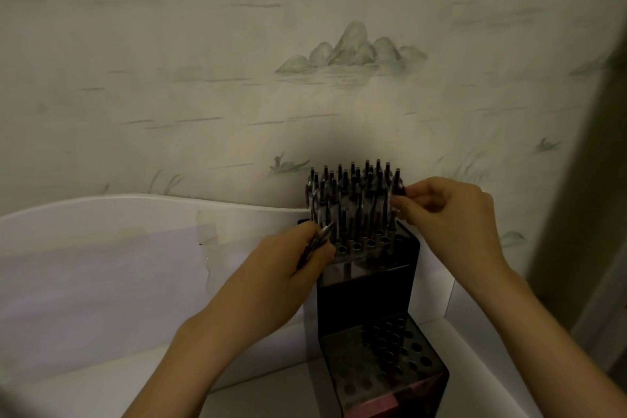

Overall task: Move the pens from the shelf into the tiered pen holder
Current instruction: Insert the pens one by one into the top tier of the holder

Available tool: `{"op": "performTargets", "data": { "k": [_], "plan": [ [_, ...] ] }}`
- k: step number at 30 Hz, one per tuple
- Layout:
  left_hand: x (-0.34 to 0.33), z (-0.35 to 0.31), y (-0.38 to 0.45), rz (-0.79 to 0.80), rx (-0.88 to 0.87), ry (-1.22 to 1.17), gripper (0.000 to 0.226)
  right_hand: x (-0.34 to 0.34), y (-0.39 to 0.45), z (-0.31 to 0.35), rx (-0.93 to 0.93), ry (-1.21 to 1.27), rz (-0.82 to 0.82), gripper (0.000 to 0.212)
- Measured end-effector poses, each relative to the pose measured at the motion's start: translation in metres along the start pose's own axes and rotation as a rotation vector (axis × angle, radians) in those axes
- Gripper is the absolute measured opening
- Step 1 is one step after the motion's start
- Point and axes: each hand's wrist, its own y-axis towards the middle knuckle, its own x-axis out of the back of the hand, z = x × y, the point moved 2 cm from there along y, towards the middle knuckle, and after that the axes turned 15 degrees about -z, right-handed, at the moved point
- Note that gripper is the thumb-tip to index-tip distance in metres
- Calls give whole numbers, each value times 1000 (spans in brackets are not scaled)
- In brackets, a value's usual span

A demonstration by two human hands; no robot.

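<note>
A dark tiered pen holder [368, 295] stands on a white shelf against the wall. Its upper tier is packed with several upright pens [353, 200]; the front row of holes there is empty. The lower tier [390, 353] shows open holes with no pens. My left hand [291, 268] grips a bundle of pens [315, 243] at the holder's upper left edge. My right hand [444, 210] pinches the top of a dark pen [397, 185] at the right end of the upper tier.
A white curved panel [135, 214] rises at the left behind the shelf [264, 390]. The painted wall [305, 78] lies directly behind the holder. A pink strip [376, 404] shows at the holder's base. A dark vertical edge [597, 180] bounds the right.
</note>
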Motion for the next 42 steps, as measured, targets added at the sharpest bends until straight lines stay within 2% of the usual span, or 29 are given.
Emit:
{"op": "performTargets", "data": {
  "k": [3,6,8,12,18,22,25,30,35,39,42],
  "plan": [
    [-1,0,-1,11,14,-9,24,4,-9,3,53,-9,-39,26],
    [-2,3,-2,49,19,-1,19,11,-23,13,109,69,-110,21],
    [-2,5,-2,67,39,-7,15,11,-35,21,87,152,-17,14],
    [-4,5,-4,110,62,-5,10,-7,-60,32,-21,321,332,23],
    [1,1,-10,141,90,-7,15,-29,-74,36,-145,551,399,20],
    [11,7,-16,145,191,-66,21,-26,-64,47,-164,574,341,15],
    [23,15,-20,146,166,1,22,-16,-45,59,-179,676,208,12],
    [35,22,-22,72,177,63,29,-5,-27,76,113,526,-6,16],
    [39,25,-17,-45,98,119,20,-11,-27,77,280,346,-29,19],
    [42,25,-20,-28,97,118,7,-16,-27,81,352,300,-44,18],
    [42,25,-23,7,153,89,18,-18,-25,83,384,277,-40,17]
  ]
}}
